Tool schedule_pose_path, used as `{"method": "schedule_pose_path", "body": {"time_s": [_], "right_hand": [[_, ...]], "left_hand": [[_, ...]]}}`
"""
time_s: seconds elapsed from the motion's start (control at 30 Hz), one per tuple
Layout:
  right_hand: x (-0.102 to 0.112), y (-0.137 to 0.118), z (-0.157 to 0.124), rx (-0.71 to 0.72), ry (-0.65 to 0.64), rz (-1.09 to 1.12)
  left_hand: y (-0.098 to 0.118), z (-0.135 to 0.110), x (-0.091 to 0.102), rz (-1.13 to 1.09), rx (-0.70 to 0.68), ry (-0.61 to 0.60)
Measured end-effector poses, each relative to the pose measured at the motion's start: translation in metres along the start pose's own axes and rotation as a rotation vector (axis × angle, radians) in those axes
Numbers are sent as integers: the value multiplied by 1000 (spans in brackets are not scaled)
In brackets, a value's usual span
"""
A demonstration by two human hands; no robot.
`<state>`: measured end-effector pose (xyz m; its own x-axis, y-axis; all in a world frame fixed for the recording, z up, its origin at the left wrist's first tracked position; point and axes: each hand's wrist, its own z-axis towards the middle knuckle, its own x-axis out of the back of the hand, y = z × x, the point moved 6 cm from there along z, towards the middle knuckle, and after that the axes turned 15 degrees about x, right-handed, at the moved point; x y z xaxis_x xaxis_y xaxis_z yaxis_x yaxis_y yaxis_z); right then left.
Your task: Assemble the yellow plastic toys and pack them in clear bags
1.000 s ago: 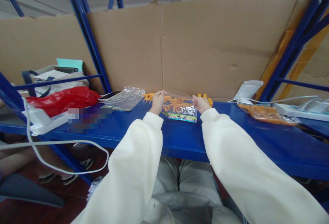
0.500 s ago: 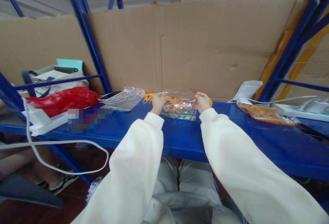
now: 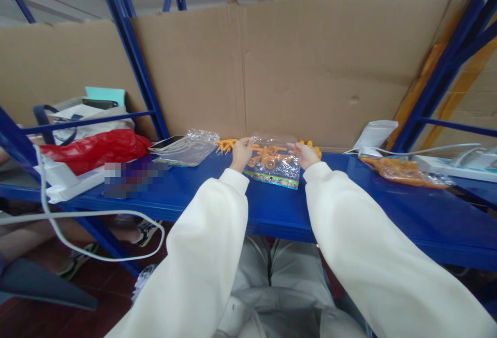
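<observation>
A clear plastic bag [image 3: 289, 178] with a colourful printed strip along its near edge lies on the blue shelf in front of me. Orange plastic parts [image 3: 269, 158] show in or behind its film. My left hand [image 3: 241, 155] pinches the bag's left edge. At the right edge, my right hand [image 3: 306, 155] has its fingers apart and stretched toward the bag, touching or very close to it. More orange pieces [image 3: 226, 145] lie left of my left hand, and others [image 3: 316, 149] stick out behind my right hand.
A bag of orange parts [image 3: 406, 171] and a white power strip [image 3: 462, 168] lie to the right. On the left are a phone [image 3: 171, 143], a flat clear bag [image 3: 194, 156], a red plastic bag [image 3: 101, 149] and a looping white cable [image 3: 116, 214]. Cardboard [image 3: 303, 69] stands behind.
My right hand's fingers have opened from a pinch at the bag's right edge. The bag's printed edge has come slightly nearer to me and lies flatter. My left hand has barely moved.
</observation>
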<state>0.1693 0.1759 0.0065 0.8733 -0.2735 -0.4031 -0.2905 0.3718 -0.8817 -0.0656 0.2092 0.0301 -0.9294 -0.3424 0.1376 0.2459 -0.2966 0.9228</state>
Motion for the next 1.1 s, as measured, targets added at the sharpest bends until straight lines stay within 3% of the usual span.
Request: {"method": "schedule_pose_path", "body": {"time_s": [0.33, 0.63, 0.73, 0.8, 0.87, 1.0, 1.1], "right_hand": [[-1, -18, -2, 109, 90, 32], [7, -24, 8, 295, 184, 3], [11, -26, 8, 309, 220, 36], [11, -27, 6, 292, 236, 58], [9, -28, 5, 288, 245, 75], [11, -32, 9, 331, 238, 81], [19, -37, 19, 388, 218, 70]], "left_hand": [[2, 0, 6, 40, 73, 38], [0, -5, -3, -28, 209, -83], [-1, -3, -3, -47, 213, -55], [6, -3, 1, 14, 112, 14], [20, -8, -1, 131, -88, 6], [41, -47, -32, 439, -530, -347], [39, -84, -56, 638, -726, -561]]}}
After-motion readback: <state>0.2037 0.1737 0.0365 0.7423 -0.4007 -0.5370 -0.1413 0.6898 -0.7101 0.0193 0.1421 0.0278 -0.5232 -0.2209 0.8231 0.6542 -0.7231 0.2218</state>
